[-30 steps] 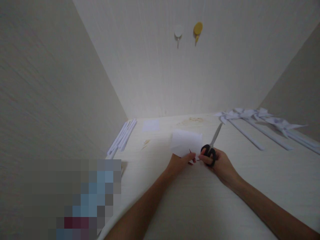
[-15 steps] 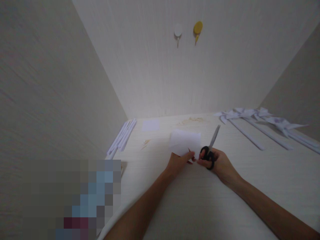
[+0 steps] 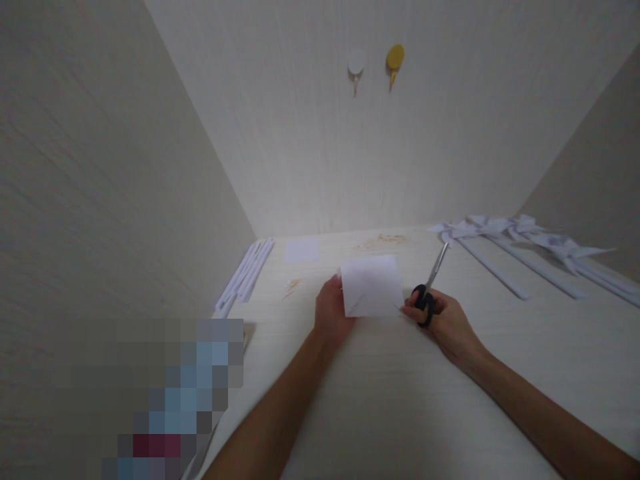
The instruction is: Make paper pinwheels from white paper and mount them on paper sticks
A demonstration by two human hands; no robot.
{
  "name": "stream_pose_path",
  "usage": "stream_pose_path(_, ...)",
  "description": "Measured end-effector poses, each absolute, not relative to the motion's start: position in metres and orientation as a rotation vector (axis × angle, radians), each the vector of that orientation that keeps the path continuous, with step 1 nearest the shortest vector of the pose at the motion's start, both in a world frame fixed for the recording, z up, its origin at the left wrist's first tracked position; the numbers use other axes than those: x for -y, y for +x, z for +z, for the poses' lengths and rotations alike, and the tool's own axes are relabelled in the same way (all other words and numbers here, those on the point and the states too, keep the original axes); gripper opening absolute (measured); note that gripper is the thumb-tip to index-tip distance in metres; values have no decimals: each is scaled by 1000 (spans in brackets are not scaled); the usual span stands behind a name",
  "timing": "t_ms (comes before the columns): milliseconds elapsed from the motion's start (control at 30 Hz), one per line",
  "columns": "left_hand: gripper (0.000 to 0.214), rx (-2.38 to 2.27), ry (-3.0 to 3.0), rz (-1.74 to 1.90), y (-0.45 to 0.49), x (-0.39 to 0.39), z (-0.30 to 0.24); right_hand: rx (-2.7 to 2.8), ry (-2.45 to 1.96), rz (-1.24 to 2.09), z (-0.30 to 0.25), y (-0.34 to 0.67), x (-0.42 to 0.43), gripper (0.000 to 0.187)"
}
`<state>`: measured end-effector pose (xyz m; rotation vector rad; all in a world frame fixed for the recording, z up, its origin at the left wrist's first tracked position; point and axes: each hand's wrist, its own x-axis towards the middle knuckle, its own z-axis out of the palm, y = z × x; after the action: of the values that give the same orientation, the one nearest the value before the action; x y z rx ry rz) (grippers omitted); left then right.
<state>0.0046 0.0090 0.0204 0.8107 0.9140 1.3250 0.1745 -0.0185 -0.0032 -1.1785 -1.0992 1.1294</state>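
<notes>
A white sheet of paper (image 3: 371, 287) is held up over the pale table (image 3: 400, 400), facing me. My left hand (image 3: 331, 315) grips its left edge, with the fingers hidden behind the sheet. My right hand (image 3: 440, 320) is closed through the black handles of a pair of scissors (image 3: 429, 285), whose blades point up and away to the right of the paper. The fingertips of that hand also touch the paper's lower right corner.
Several white paper pinwheels on sticks (image 3: 520, 247) lie at the back right. A bundle of white sticks (image 3: 245, 273) lies along the left wall, with a small paper square (image 3: 302, 251) near it. Two hooks, white (image 3: 356, 63) and yellow (image 3: 395, 59), hang on the back wall.
My left hand slid from the paper's bottom edge to its left edge. The sheet now stands flatter toward me, and the scissors shifted slightly up and right.
</notes>
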Motion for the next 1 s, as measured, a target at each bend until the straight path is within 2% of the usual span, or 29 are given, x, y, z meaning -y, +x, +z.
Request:
stream_pose_path(133, 21, -849, 629, 1243, 10, -9, 15, 965, -1171, 1145, 0, 174, 19, 27)
stream_pose_path(267, 31, -863, 739, 1215, 17, -4, 8, 786, -1104, 1143, 3, 174, 18, 26)
stream_pose_path(467, 29, -998, 980, 1147, 19, -4, -3, 603, -1016, 1056, 6, 173, 13, 27)
stream_pose_path(800, 29, -1012, 983, 1171, 30, 9, 8, 736, -1035, 1174, 5, 158, 21, 27)
stream_pose_path(1000, 26, -831, 845, 1233, 30, 3, 3, 780, -1027, 1187, 5, 165, 16, 22)
